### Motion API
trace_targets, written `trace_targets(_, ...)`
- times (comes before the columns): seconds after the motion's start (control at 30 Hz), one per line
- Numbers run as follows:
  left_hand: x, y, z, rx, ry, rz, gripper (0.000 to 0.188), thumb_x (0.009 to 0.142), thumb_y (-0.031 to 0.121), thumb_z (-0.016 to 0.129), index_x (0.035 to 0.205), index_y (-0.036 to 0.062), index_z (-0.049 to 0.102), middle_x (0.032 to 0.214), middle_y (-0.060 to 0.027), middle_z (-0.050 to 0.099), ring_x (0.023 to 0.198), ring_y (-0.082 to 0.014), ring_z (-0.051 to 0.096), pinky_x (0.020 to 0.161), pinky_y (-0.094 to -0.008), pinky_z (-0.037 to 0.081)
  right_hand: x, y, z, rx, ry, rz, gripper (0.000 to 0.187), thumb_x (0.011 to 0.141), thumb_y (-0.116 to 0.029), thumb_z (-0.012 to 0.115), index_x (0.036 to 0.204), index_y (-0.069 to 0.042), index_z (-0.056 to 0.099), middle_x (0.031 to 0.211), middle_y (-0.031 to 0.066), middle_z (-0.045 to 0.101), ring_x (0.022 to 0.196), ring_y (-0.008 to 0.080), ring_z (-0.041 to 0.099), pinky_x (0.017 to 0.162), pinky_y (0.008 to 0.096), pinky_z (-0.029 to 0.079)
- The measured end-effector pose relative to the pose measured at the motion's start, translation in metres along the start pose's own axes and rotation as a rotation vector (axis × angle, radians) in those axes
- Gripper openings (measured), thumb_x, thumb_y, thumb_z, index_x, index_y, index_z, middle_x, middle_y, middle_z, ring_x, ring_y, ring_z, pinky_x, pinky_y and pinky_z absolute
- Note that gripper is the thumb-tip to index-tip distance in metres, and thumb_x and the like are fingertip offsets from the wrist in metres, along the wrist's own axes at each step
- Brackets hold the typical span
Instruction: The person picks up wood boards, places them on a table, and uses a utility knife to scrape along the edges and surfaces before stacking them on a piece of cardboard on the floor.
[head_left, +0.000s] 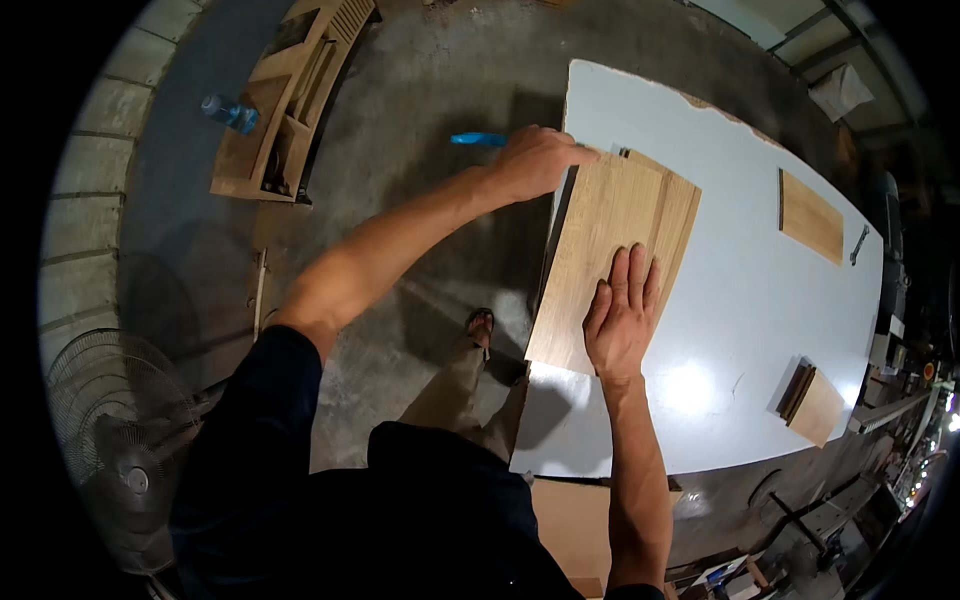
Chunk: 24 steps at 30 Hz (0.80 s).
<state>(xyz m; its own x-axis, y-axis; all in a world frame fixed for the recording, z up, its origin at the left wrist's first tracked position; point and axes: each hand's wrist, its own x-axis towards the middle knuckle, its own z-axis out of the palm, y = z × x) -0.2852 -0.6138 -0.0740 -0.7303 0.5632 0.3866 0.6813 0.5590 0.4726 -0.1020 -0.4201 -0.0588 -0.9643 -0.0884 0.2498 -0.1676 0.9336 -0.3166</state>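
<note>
A light wooden board [600, 230] lies on the near left part of a white tabletop [740, 290], its left edge along the table's edge. My right hand [622, 315] rests flat on the board's near half, fingers spread, holding nothing. My left hand [535, 160] is at the board's far left corner, closed around a blue-handled tool [478, 139] whose handle sticks out to the left over the floor. What the tool's tip touches is hidden by the hand.
A smaller wooden panel [810, 215] and a dark metal tool [858, 245] lie at the table's far right. Another small wood piece [812, 405] sits near the right front. On the concrete floor are a wooden frame [285, 100], a bottle [230, 113] and a fan [120, 460].
</note>
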Motion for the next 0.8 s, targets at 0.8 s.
trace_targets(0.8, -0.046, 0.046, -0.025, -0.303, -0.258, -0.151, 0.04, 0.086, 0.008, 0.047, 0.117, 0.0204, 0.067, 0.089, -0.0152, 0.069, 0.073, -0.0316, 0.066, 0.064, -0.0425, 0.052, -0.001, 0.007, -0.001, 0.011, -0.029, -0.014, 0.046, 0.098, -0.018, 0.044, 0.141, -0.001, 0.042, 0.149, 0.016, 0.037, 0.137, 0.0469, 0.028, 0.112, 0.0495, 0.028)
